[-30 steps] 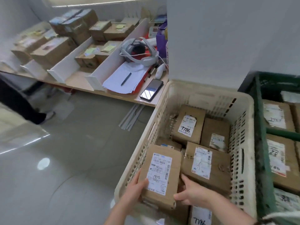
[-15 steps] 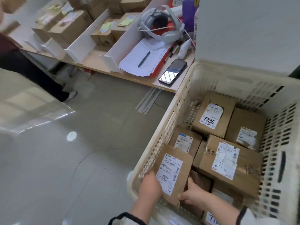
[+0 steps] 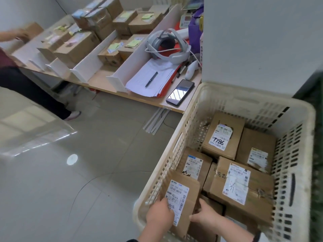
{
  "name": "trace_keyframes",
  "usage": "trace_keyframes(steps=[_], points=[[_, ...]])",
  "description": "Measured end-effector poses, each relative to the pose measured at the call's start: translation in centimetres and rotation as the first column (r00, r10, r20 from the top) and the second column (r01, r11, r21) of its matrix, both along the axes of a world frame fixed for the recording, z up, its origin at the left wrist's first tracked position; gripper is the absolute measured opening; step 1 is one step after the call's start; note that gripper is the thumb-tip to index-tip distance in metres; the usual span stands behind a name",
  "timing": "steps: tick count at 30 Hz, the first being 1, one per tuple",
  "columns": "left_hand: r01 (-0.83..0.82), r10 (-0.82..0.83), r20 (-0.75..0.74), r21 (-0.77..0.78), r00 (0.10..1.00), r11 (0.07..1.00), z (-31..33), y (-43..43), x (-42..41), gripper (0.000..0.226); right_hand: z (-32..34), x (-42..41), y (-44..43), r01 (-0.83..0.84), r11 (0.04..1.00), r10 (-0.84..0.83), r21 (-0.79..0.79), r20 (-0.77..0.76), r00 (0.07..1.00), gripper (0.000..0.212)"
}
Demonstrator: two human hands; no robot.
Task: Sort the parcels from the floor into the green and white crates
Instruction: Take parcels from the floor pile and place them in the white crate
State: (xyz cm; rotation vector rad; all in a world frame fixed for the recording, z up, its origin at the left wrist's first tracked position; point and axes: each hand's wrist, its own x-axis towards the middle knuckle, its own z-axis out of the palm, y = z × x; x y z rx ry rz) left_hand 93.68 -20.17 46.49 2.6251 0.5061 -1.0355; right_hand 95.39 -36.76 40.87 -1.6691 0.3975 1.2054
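A white slotted crate [image 3: 218, 100] fills the lower right and holds several brown cardboard parcels with white labels. One parcel [image 3: 185, 194] stands tilted against the crate's near left wall. My left hand [image 3: 160, 215] grips its lower left side, over the label. My right hand [image 3: 204, 216] grips its lower right edge. A parcel marked 7786 [image 3: 223, 135] lies at the crate's far side. A large taped parcel [image 3: 244, 187] lies to the right of my hands. The green crate [image 3: 314, 154] shows only as a dark strip at the right edge.
A low wooden shelf [image 3: 139, 100] with white dividers holds boxes, papers with a pen, a phone [image 3: 180, 92] and a white headset [image 3: 167, 46]. A person stands at the far left [image 3: 26, 88]. A white pillar [image 3: 262, 41] rises behind the crate. Shiny floor tiles lie at left.
The parcel in my hands has sunk lower into the crate's near left corner. My view has swung left and down, so the green crate is almost out of view.
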Motion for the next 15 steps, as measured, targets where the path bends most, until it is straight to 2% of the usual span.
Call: trace_keyframes(steps=[4, 6, 10, 15], points=[[-0.101, 0.112, 0.096, -0.107, 0.989, 0.989, 2.0, 0.1, 0.8, 0.035, 3.3, 1.8, -0.3, 0.103, 0.995, -0.103, 0.016, 0.063, 0.993, 0.079], [-0.167, 0.206, 0.167, -0.223, 0.964, 0.961, 3.4, 0.4, 1.6, 0.045, 5.5, 2.6, -0.3, 0.131, 0.991, -0.133, 0.02, 0.162, 0.978, 0.083], [-0.28, 0.428, 0.198, -0.511, 0.882, 0.813, 7.6, 1.5, 3.6, 0.06, 10.5, 4.3, 0.5, 0.152, 0.988, -0.146, 0.013, 0.36, 0.921, 0.093], [-0.325, 0.586, 0.229, -0.651, 0.777, 0.686, 13.2, 4.7, 4.3, 0.051, 15.8, 6.2, 4.0, 0.146, 0.989, -0.147, 0.036, 0.458, 0.877, 0.088]])
